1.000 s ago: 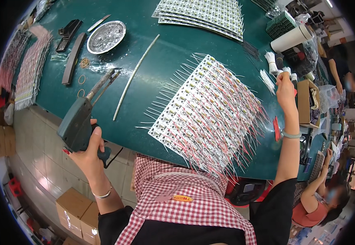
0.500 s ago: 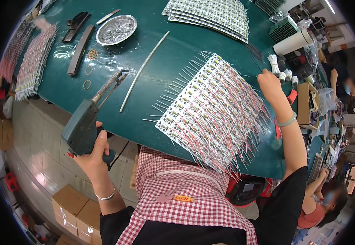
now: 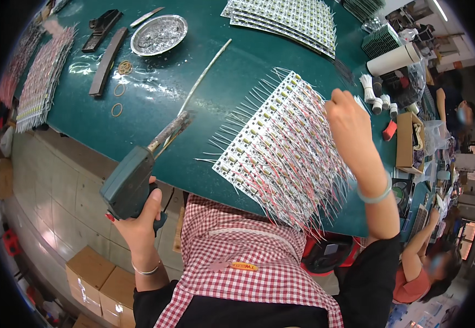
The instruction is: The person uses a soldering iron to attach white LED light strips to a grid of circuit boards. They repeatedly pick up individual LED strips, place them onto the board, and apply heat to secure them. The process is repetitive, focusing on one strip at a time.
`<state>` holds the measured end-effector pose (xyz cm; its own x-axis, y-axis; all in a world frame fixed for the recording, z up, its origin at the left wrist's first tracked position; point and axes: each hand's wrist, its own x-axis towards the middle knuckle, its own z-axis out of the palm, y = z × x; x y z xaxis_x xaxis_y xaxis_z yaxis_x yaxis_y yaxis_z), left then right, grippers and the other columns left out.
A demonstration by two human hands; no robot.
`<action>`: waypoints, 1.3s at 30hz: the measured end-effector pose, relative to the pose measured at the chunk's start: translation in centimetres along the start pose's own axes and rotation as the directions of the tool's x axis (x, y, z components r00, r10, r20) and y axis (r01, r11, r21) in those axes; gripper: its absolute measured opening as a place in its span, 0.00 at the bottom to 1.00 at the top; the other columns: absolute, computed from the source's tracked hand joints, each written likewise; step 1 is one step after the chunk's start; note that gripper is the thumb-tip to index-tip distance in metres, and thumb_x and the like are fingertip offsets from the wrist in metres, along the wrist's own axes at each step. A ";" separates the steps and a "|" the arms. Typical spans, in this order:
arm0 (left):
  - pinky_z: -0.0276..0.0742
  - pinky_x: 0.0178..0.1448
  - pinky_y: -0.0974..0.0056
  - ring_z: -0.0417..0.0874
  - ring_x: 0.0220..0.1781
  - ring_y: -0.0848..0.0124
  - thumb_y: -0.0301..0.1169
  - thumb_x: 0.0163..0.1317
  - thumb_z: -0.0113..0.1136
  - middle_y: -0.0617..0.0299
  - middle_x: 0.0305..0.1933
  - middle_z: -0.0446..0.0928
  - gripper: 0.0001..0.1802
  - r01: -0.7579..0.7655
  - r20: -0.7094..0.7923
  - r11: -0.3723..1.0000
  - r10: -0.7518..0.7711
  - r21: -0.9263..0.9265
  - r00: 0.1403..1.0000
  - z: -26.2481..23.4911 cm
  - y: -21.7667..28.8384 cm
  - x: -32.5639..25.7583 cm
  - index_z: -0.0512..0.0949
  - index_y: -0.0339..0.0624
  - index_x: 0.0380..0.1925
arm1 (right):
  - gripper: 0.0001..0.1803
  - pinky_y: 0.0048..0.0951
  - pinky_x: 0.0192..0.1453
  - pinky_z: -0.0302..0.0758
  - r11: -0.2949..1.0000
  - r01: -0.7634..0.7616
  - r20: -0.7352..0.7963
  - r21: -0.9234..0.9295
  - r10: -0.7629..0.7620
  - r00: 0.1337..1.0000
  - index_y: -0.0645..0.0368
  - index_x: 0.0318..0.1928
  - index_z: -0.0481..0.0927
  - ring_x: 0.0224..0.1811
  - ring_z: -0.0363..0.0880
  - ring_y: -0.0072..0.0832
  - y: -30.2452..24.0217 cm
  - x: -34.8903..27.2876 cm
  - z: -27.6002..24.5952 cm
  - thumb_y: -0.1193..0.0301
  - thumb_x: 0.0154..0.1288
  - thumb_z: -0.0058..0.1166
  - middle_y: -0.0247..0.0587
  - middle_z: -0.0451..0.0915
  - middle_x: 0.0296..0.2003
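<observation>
My left hand (image 3: pixel 141 216) is wrapped round the handle of a dark green soldering gun (image 3: pixel 128 183), its tip pointing up and right over the table. The tip is close to the lower end of a thin pale rod (image 3: pixel 204 74) lying on the table. A panel of white circuit boards (image 3: pixel 259 131) lies aslant before me, with many red and white wires standing out from it. Over the panel's upper right edge, my right hand (image 3: pixel 349 123) is closed with its fingers pinched. White wire ends show beside it; what the fingers hold is hidden.
A metal bowl (image 3: pixel 159 35) of solder scraps, a dark bar (image 3: pixel 108 61) and rubber bands (image 3: pixel 117 110) lie at the far left. Stacked circuit panels (image 3: pixel 284 22) are at the back. Bundles of white wire (image 3: pixel 366 87) and a cardboard box (image 3: pixel 408 143) stand right. Other people sit beyond.
The soldering gun has moved right and its tip slightly down, toward the panel. My right hand has come left from the wire bundles to the panel's upper right edge.
</observation>
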<state>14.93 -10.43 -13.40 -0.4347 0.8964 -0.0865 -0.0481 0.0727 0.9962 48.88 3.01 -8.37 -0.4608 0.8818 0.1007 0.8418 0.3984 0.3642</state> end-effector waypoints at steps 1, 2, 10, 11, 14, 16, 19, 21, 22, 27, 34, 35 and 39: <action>0.67 0.23 0.74 0.73 0.20 0.80 0.15 0.54 0.64 0.55 0.42 0.82 0.20 0.008 0.004 1.000 -0.008 -0.007 1.000 0.1 0.1 0.0 0.78 0.31 0.49 | 0.06 0.30 0.40 0.79 0.997 0.004 0.027 -0.073 -0.002 1.000 0.58 0.28 0.82 0.41 0.78 0.35 0.8 0.6 0.7 0.80 0.45 0.60 0.40 0.76 0.34; 0.67 0.23 0.74 0.73 0.20 0.80 0.15 0.54 0.64 0.55 0.42 0.82 0.20 0.017 0.006 1.000 -0.016 -0.013 1.000 0.1 0.1 0.0 0.77 0.31 0.49 | 0.06 0.29 0.40 0.79 0.989 0.012 0.055 -0.145 -0.004 0.998 0.58 0.27 0.82 0.41 0.78 0.34 1.4 1.2 1.1 0.80 0.45 0.61 0.40 0.76 0.33; 0.68 0.23 0.74 0.74 0.21 0.80 0.15 0.54 0.65 0.53 0.43 0.83 0.21 0.041 0.016 0.998 -0.040 -0.052 0.999 0.4 -0.4 -0.4 0.77 0.30 0.50 | 0.11 0.33 0.41 0.84 0.982 0.009 0.313 -0.187 0.050 0.948 0.56 0.35 0.86 0.45 0.81 0.39 2.4 4.4 7.0 0.79 0.48 0.65 0.46 0.80 0.40; 0.68 0.23 0.74 0.74 0.21 0.80 0.15 0.54 0.65 0.53 0.43 0.83 0.21 0.033 0.026 0.998 -0.031 -0.053 0.999 0.3 -0.6 -0.4 0.77 0.30 0.50 | 0.11 0.34 0.42 0.84 0.987 -0.017 0.333 -0.160 0.070 0.940 0.56 0.36 0.86 0.46 0.80 0.39 2.3 4.4 6.8 0.79 0.49 0.65 0.46 0.80 0.40; 0.68 0.23 0.75 0.74 0.21 0.81 0.15 0.54 0.65 0.54 0.43 0.83 0.22 0.049 0.025 0.998 -0.048 -0.043 0.999 0.0 -1.1 -0.3 0.77 0.30 0.51 | 0.09 0.33 0.45 0.83 0.990 -0.040 0.305 -0.136 0.080 0.949 0.57 0.34 0.85 0.47 0.80 0.39 2.1 3.8 5.4 0.80 0.49 0.63 0.44 0.79 0.40; 0.68 0.23 0.75 0.74 0.22 0.81 0.16 0.54 0.65 0.54 0.43 0.83 0.22 0.071 0.022 0.997 -0.070 -0.033 0.997 -0.2 -1.0 -0.4 0.77 0.30 0.51 | 0.10 0.34 0.44 0.82 0.996 -0.051 0.218 -0.077 0.066 0.974 0.58 0.34 0.84 0.46 0.79 0.39 1.8 3.5 3.9 0.82 0.49 0.61 0.43 0.78 0.39; 0.68 0.24 0.75 0.74 0.22 0.81 0.16 0.54 0.66 0.55 0.42 0.83 0.22 0.099 0.052 0.994 -0.098 -0.037 0.994 0.1 -0.9 -0.5 0.77 0.31 0.51 | 0.12 0.35 0.42 0.80 0.992 -0.069 0.008 0.104 0.069 0.998 0.59 0.35 0.81 0.44 0.78 0.39 0.5 2.0 2.3 0.83 0.48 0.57 0.42 0.77 0.37; 0.69 0.24 0.75 0.74 0.22 0.81 0.16 0.53 0.67 0.55 0.42 0.83 0.22 0.108 0.075 0.993 -0.105 -0.048 0.992 0.1 -1.1 -0.7 0.78 0.31 0.50 | 0.13 0.37 0.40 0.78 0.949 -0.035 -0.142 0.313 0.083 0.986 0.59 0.37 0.80 0.43 0.78 0.39 -2.1 0.9 1.5 0.84 0.48 0.54 0.43 0.76 0.36; 0.68 0.24 0.75 0.74 0.22 0.81 0.17 0.53 0.67 0.55 0.42 0.83 0.21 0.122 0.089 0.991 -0.116 -0.060 0.989 0.2 -1.3 -0.8 0.78 0.31 0.50 | 0.14 0.38 0.39 0.77 0.904 -0.004 -0.203 0.427 0.101 0.974 0.59 0.38 0.80 0.42 0.78 0.39 -3.7 0.2 0.9 0.84 0.48 0.53 0.43 0.76 0.36; 0.73 0.28 0.73 0.78 0.26 0.79 0.18 0.53 0.69 0.56 0.42 0.83 0.20 0.218 0.203 0.975 -0.204 -0.051 0.958 0.2 -1.2 -1.6 0.80 0.31 0.48 | 0.15 0.34 0.35 0.75 0.733 0.039 -0.267 0.679 0.198 0.943 0.61 0.40 0.81 0.35 0.76 0.36 -11.1 -2.8 -0.3 0.84 0.50 0.56 0.40 0.75 0.32; 0.79 0.41 0.68 0.83 0.36 0.72 0.21 0.52 0.71 0.59 0.38 0.84 0.17 0.193 0.258 0.979 -0.205 0.071 0.944 0.0 -2.1 -2.9 0.81 0.30 0.44 | 0.17 0.34 0.32 0.71 0.665 -0.035 -0.279 0.746 0.360 0.890 0.62 0.40 0.82 0.30 0.74 0.35 -15.1 -4.6 2.2 0.87 0.48 0.64 0.39 0.74 0.28; 0.79 0.41 0.68 0.83 0.36 0.73 0.22 0.52 0.71 0.59 0.38 0.84 0.16 0.186 0.269 0.978 -0.205 0.093 0.941 0.0 -2.2 -3.0 0.82 0.30 0.43 | 0.17 0.34 0.31 0.70 0.669 -0.044 -0.280 0.742 0.369 0.886 0.62 0.40 0.82 0.29 0.73 0.35 -15.2 -4.8 2.2 0.88 0.47 0.64 0.38 0.74 0.27; 0.78 0.38 0.69 0.84 0.33 0.74 0.22 0.52 0.71 0.57 0.36 0.84 0.13 0.147 0.269 0.974 -0.190 0.171 0.944 0.0 -2.2 -3.3 0.83 0.30 0.38 | 0.18 0.33 0.27 0.68 0.687 -0.064 -0.302 0.724 0.399 0.866 0.62 0.40 0.82 0.25 0.72 0.34 -16.0 -5.5 2.4 0.88 0.46 0.65 0.38 0.72 0.25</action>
<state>16.45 -13.60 -15.33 -0.1593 0.9502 -0.2677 0.0430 0.2776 0.9597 38.65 -7.62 -16.93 -0.1484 0.8461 0.5119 0.8108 0.4004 -0.4269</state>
